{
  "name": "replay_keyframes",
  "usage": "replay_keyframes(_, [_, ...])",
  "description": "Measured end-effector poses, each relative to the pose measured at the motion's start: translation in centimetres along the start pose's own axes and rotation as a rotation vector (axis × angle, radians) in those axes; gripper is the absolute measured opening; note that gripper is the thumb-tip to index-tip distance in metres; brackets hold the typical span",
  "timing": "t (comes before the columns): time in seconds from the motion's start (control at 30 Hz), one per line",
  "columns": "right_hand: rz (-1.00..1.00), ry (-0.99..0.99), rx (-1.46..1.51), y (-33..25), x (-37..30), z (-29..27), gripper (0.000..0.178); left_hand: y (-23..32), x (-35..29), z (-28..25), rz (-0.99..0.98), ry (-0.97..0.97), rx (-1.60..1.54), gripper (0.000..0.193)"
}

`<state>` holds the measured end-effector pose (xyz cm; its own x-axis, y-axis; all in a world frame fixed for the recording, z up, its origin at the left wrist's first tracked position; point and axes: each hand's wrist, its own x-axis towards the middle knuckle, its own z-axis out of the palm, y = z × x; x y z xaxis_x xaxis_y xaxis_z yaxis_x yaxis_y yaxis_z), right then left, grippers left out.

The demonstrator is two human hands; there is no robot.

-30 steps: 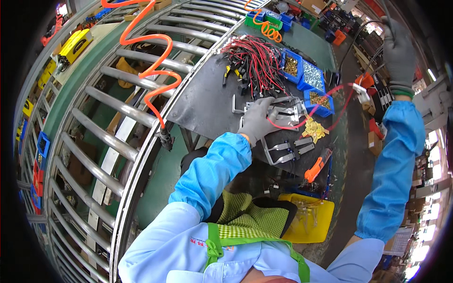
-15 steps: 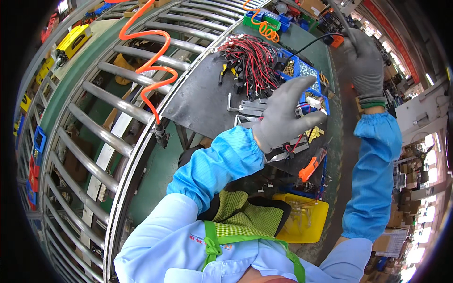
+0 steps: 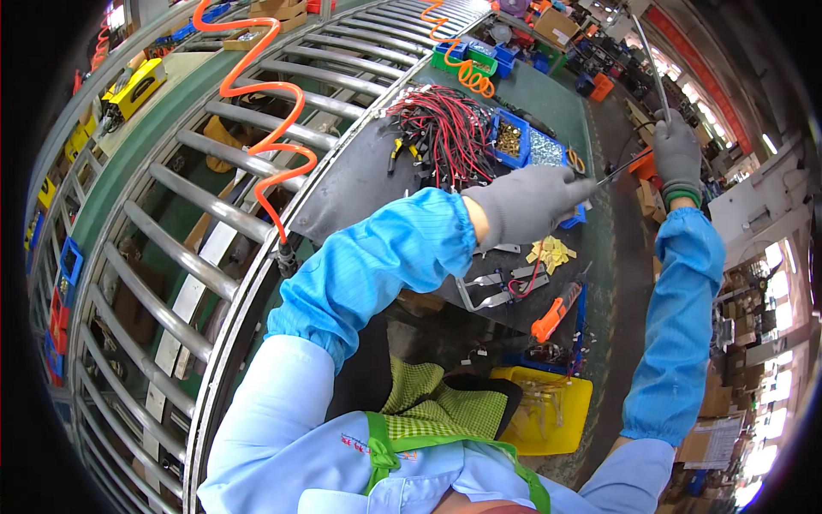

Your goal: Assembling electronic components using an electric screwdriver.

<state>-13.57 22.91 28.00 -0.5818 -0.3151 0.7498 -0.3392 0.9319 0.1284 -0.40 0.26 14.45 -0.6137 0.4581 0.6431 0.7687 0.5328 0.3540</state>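
Observation:
My left hand (image 3: 535, 204), in a grey glove, reaches over the work table with its fingers pressed together at the near end of a thin dark cord (image 3: 623, 168). That cord runs toward my right hand (image 3: 676, 152), which is raised at the right, closed, also gloved. From the right fist a long thin grey line (image 3: 652, 68), a cord or rod, goes up and away. Below the left hand lie metal brackets (image 3: 488, 291) with a red and black wire, yellow pieces (image 3: 552, 254) and an orange-handled tool (image 3: 556, 314).
A heap of red and black wires (image 3: 445, 128) lies on the black mat beside yellow-handled pliers (image 3: 402, 152). Blue bins (image 3: 511, 139) hold small fasteners. A roller conveyor (image 3: 205, 248) runs along the left under an orange coiled hose (image 3: 295, 107). A yellow tray (image 3: 565, 420) sits near me.
My left hand has gone from spread fingers to closed ones and moved toward the right hand. My right hand has come lower and nearer, bringing the cord down. The view has shifted slightly.

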Motion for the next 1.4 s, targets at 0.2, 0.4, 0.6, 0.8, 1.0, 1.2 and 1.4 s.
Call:
replay_keyframes(0.2, [0.000, 0.025, 0.078, -1.9, -1.4, -0.4, 0.023, 0.0, 1.6, 0.7, -0.229, -0.301, 0.266, 0.049])
replay_keyframes(0.4, [0.019, -0.077, 0.215, -1.8, -2.9, 0.1, 0.026, -1.5, 2.4, 1.5, -0.284, -0.199, 0.244, 0.033])
replay_keyframes(0.6, [-0.064, -0.071, 0.222, -2.4, -3.9, 0.6, 0.026, -2.7, 1.7, 2.9, -0.190, -0.177, 0.189, 0.023])
replay_keyframes(0.8, [0.050, -0.186, 0.077, 3.3, -4.5, 1.4, 0.028, -2.6, 1.6, 0.9, -0.084, 0.300, -0.271, 0.022])
replay_keyframes(1.0, [0.079, -0.092, 0.000, 4.2, -3.4, 0.9, 0.027, 0.7, 3.0, 2.2, 0.177, 0.485, -0.078, 0.027])
replay_keyframes(1.2, [0.068, -0.111, 0.126, 3.4, -5.5, 1.4, 0.026, 0.3, 4.2, 1.6, -0.076, 0.519, -0.090, 0.026])
replay_keyframes(1.4, [0.112, -0.109, 0.151, 5.2, -5.7, 2.2, 0.026, -1.7, 4.6, 1.5, 0.067, 0.748, 0.024, 0.012])
